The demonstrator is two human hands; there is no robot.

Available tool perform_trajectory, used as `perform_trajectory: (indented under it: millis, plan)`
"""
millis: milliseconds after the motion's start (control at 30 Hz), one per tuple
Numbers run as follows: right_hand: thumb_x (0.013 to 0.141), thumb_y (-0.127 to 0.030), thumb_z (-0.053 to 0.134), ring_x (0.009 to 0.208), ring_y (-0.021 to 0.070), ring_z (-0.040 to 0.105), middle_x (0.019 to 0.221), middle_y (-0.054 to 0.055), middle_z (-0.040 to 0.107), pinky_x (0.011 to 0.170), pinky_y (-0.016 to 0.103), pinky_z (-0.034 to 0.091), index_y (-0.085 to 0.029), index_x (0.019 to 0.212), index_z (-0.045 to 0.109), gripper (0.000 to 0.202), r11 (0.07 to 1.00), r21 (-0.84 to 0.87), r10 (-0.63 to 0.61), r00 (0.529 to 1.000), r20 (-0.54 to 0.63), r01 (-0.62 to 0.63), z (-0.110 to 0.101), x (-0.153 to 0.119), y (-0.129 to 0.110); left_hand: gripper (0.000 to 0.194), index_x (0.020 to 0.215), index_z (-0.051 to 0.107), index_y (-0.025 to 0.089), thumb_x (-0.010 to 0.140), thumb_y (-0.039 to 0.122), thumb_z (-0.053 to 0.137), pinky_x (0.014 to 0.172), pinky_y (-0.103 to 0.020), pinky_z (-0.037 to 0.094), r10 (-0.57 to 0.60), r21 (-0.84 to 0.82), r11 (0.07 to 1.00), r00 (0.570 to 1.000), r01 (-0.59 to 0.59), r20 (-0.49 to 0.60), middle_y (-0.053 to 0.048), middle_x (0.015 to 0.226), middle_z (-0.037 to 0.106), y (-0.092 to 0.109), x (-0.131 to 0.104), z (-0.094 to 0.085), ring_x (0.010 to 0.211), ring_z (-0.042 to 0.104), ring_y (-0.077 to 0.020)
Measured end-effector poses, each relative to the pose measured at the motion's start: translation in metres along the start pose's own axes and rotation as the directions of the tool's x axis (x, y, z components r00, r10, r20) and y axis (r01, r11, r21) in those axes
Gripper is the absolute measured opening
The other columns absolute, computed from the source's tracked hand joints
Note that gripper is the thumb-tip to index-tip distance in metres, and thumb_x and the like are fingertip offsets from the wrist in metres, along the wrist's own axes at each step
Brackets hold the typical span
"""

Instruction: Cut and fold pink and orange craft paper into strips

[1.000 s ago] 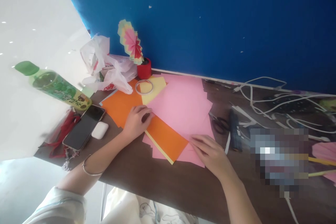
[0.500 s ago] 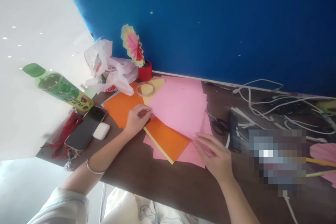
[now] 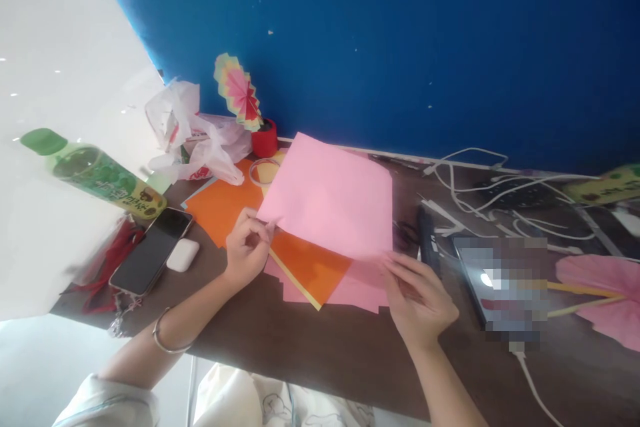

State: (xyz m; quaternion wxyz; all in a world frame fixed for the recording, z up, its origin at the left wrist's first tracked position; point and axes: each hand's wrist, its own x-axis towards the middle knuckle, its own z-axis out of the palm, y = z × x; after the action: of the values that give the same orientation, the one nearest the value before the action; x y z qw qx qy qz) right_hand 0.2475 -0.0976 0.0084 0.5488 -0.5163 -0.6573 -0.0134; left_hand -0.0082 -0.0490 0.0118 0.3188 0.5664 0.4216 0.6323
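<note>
A sheet of pink paper [image 3: 333,197] is held by its two near corners, slightly raised over other sheets. My left hand [image 3: 247,247] pinches its near left corner. The near right corner sits between the thumb and fingers of my right hand [image 3: 420,297]. Beneath it lie an orange sheet [image 3: 320,270] with a yellow edge and more pink paper [image 3: 367,287]. Another orange sheet [image 3: 215,207] lies to the left, beside a roll of tape [image 3: 263,173]. Dark scissors [image 3: 406,232] are partly hidden behind the paper's right edge.
On the left are a green bottle [image 3: 100,177], a phone [image 3: 153,250] and a white earbud case [image 3: 183,255]. A plastic bag [image 3: 200,137] and a red pot [image 3: 265,140] with a folded paper fan stand behind. White cables [image 3: 480,200] and a blurred-out device [image 3: 505,293] lie right.
Both hands have lifted the pink sheet's near edge off the stack and drawn slightly apart. The camera view has shifted a little to the right.
</note>
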Motion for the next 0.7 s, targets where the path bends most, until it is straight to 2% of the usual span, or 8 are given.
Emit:
perform_trajectory:
  millis: [167, 267, 333, 400, 433, 500, 567, 700]
  plan:
    - [0.07, -0.014, 0.069, 0.075, 0.0209, 0.068, 0.089, 0.005, 0.071, 0.064, 0.034, 0.06, -0.026, 0.092, 0.069, 0.024, 0.999, -0.012, -0.046, 0.999, 0.006, 0.046, -0.002, 0.001, 0.001, 0.029, 0.057, 0.044, 0.015, 0.081, 0.023, 0.058, 0.077, -0.031, 0.058, 0.057, 0.055, 0.997, 0.998, -0.057, -0.004, -0.001, 0.083, 0.047, 0.001, 0.0, -0.001, 0.081, 0.059, -0.0111]
    - [0.07, -0.012, 0.069, 0.079, 0.0206, 0.068, 0.093, 0.006, 0.07, 0.07, 0.034, 0.059, -0.024, 0.094, 0.067, 0.028, 0.994, -0.016, -0.11, 0.988, 0.108, 0.113, 0.001, 0.003, 0.002, 0.02, 0.064, 0.049, 0.017, 0.083, 0.022, 0.053, 0.073, -0.031, 0.057, 0.031, 0.209, 0.977, 0.999, -0.038, 0.035, -0.002, 0.082, 0.047, -0.004, 0.002, -0.002, 0.079, 0.058, -0.0125]
    - [0.072, -0.01, 0.067, 0.081, 0.0191, 0.067, 0.095, 0.007, 0.069, 0.075, 0.033, 0.058, -0.023, 0.095, 0.066, 0.027, 0.983, -0.02, -0.174, 0.963, 0.207, 0.182, 0.004, 0.003, 0.002, 0.006, 0.081, 0.056, 0.018, 0.082, 0.019, 0.051, 0.073, -0.033, 0.055, 0.045, 0.431, 0.9, 0.997, -0.07, 0.069, -0.006, 0.093, 0.049, -0.009, 0.002, -0.002, 0.087, 0.056, -0.0161]
    - [0.075, -0.009, 0.063, 0.081, 0.0177, 0.067, 0.095, 0.007, 0.069, 0.077, 0.03, 0.057, -0.022, 0.093, 0.066, 0.022, 0.97, -0.028, -0.222, 0.933, 0.282, 0.24, 0.007, -0.001, 0.004, 0.022, 0.103, 0.056, 0.018, 0.081, 0.017, 0.051, 0.083, -0.04, 0.051, 0.123, 0.622, 0.754, 0.975, -0.212, 0.183, -0.013, 0.112, 0.047, -0.01, -0.002, 0.0, 0.102, 0.053, -0.0223]
    - [0.077, -0.009, 0.061, 0.081, 0.0173, 0.067, 0.094, 0.007, 0.069, 0.078, 0.029, 0.057, -0.022, 0.093, 0.066, 0.021, 0.967, -0.033, -0.232, 0.922, 0.309, 0.254, 0.008, -0.003, 0.004, 0.027, 0.107, 0.056, 0.019, 0.081, 0.016, 0.05, 0.086, -0.042, 0.049, 0.147, 0.644, 0.691, 0.936, -0.329, 0.32, -0.014, 0.116, 0.047, -0.009, -0.004, 0.001, 0.107, 0.051, -0.0246]
    - [0.079, -0.01, 0.058, 0.083, 0.0171, 0.067, 0.092, 0.007, 0.069, 0.08, 0.028, 0.056, -0.021, 0.093, 0.066, 0.02, 0.966, -0.034, -0.224, 0.901, 0.371, 0.255, 0.01, -0.008, 0.006, 0.034, 0.114, 0.054, 0.021, 0.082, 0.013, 0.046, 0.091, -0.044, 0.046, 0.105, 0.596, 0.614, 0.802, -0.517, 0.587, -0.013, 0.117, 0.052, -0.005, -0.011, 0.005, 0.112, 0.05, -0.0256]
    - [0.081, -0.009, 0.056, 0.083, 0.0167, 0.066, 0.091, 0.006, 0.069, 0.081, 0.027, 0.055, -0.021, 0.096, 0.065, 0.021, 0.97, -0.03, -0.206, 0.876, 0.436, 0.243, 0.011, -0.013, 0.007, 0.035, 0.116, 0.052, 0.02, 0.083, 0.015, 0.043, 0.097, -0.044, 0.042, 0.033, 0.577, 0.578, 0.723, -0.577, 0.69, -0.011, 0.12, 0.054, -0.001, -0.016, 0.009, 0.116, 0.049, -0.025]
    - [0.083, -0.009, 0.052, 0.089, 0.0171, 0.065, 0.094, 0.005, 0.068, 0.086, 0.029, 0.053, -0.021, 0.102, 0.062, 0.025, 0.966, 0.01, -0.224, 0.813, 0.538, 0.26, 0.011, -0.017, 0.009, 0.031, 0.113, 0.054, 0.017, 0.084, 0.018, 0.042, 0.093, -0.041, 0.046, -0.065, 0.544, 0.572, 0.627, -0.614, 0.776, -0.013, 0.123, 0.052, -0.001, -0.016, 0.009, 0.12, 0.046, -0.0261]
